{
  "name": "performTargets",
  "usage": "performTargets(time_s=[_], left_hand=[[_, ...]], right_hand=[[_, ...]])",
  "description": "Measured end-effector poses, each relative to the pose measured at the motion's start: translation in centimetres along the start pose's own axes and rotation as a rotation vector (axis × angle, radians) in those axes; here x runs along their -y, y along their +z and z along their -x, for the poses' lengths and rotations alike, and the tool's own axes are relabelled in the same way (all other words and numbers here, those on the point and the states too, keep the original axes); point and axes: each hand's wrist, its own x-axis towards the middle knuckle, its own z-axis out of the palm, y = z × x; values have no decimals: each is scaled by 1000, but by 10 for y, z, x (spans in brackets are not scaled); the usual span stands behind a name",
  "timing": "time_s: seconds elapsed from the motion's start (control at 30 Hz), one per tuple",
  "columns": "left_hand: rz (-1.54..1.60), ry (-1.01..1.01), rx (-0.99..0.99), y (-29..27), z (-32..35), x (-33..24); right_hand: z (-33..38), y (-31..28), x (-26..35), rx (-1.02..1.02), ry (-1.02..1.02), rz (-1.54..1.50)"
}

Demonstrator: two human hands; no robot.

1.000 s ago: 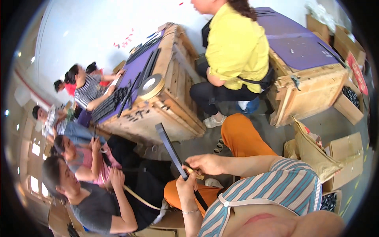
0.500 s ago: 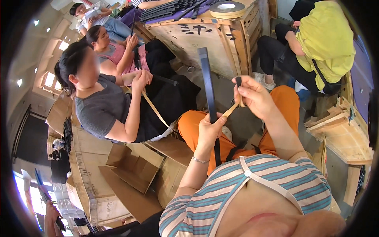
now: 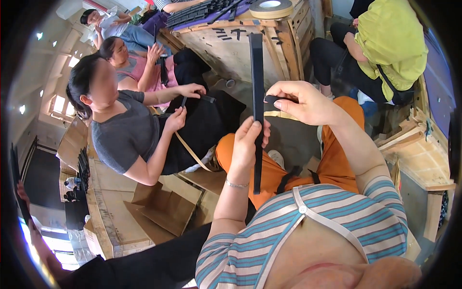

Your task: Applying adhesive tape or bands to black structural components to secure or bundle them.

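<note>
My left hand [image 3: 248,143] is closed round a long, flat black bar [image 3: 257,72], which stands nearly upright before my knees. Its thumb lies across the face of the bar and fingertips show past the right edge. Just right of the bar, my right hand [image 3: 305,103] pinches the dark end of a black tape strip [image 3: 273,99] between thumb and fingers. A pale length of the strip [image 3: 281,114] runs beneath those fingers toward the bar. Whether the strip touches the bar I cannot tell.
A wooden crate [image 3: 231,62] ahead carries black bars [image 3: 204,13] and a tape roll [image 3: 271,8]. Co-workers sit close on my left, one holding a pale strip [image 3: 192,150]. Another person [image 3: 392,53] bends at the right. Open cardboard boxes [image 3: 166,214] stand left; a dark-clothed leg [image 3: 144,260] reaches in below.
The bar has risen and turned more upright in my left hand. My right hand has moved closer to it with the strip. A dark leg has come in at lower left.
</note>
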Motion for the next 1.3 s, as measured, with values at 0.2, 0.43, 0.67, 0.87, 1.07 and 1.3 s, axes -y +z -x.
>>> performTargets(time_s=[0.2,0.43,0.67,0.87,1.07,1.3], left_hand=[[-30,39,-62,10,-6,-22],[16,2,-156,8,-3,-28],[-76,-54,-171,20,-5,-34],[-84,-7,-201,33,-10,-33],[-182,-30,-200,56,-15,-33],[-201,-27,-81,70,-20,-32]], right_hand=[[6,12,-6,102,59,149],[8,23,0,130,-43,401],[-7,-4,-8,48,-209,451],[-4,-40,-21,-640,-97,657],[28,-15,-29,134,76,-88],[46,-31,-20,21,125,-214]])
